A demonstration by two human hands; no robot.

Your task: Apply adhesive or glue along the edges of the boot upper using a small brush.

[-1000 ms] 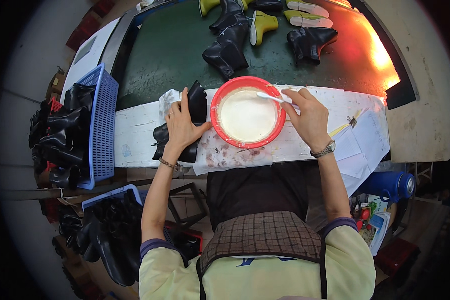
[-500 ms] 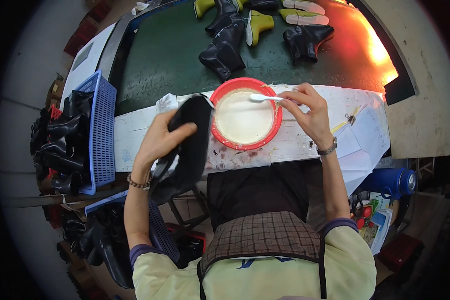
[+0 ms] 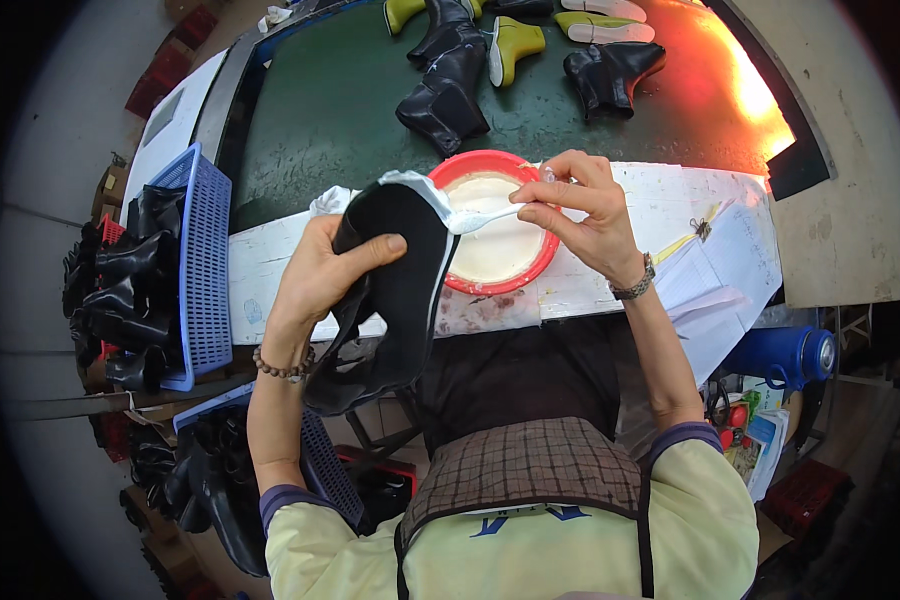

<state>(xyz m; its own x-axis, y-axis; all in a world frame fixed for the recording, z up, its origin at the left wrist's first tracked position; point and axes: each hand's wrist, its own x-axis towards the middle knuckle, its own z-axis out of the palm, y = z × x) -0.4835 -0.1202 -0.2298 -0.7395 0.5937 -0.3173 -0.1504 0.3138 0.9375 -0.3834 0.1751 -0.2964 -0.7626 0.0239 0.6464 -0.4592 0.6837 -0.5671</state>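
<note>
The left hand (image 3: 320,275) is closed around a black boot upper (image 3: 395,300), fingers behind it and the thumb pressed across its front, holding it raised and tilted in front of the person's chest with its upper edge leaning over the near rim of a red bowl (image 3: 545,265). The right hand (image 3: 580,205) pinches a small white brush (image 3: 485,218) between thumb and fingertips, the other fingers loosely curled; the brush tip touches the whitened top edge of the boot upper, just above the pale paste that fills the bowl. The bowl stands directly under and between the two hands on a paper-covered workbench (image 3: 670,215), smeared with stains near the bowl. Right of the right wrist lies a sheaf of white papers (image 3: 730,265) held by a clip, drooping over the bench edge; below it, a blue flask (image 3: 785,355) lies on its side. Beyond both hands, on a dark green mat (image 3: 340,110), stand black boots (image 3: 445,90) and yellow-green shoe pieces (image 3: 515,40). Left of the left hand, a blue plastic basket (image 3: 205,265) holds more black uppers, and another blue basket (image 3: 320,465) sits below the left forearm. A small pale blue label (image 3: 253,312), too small to make out, is stuck on the bench just left of the left wrist.
</note>
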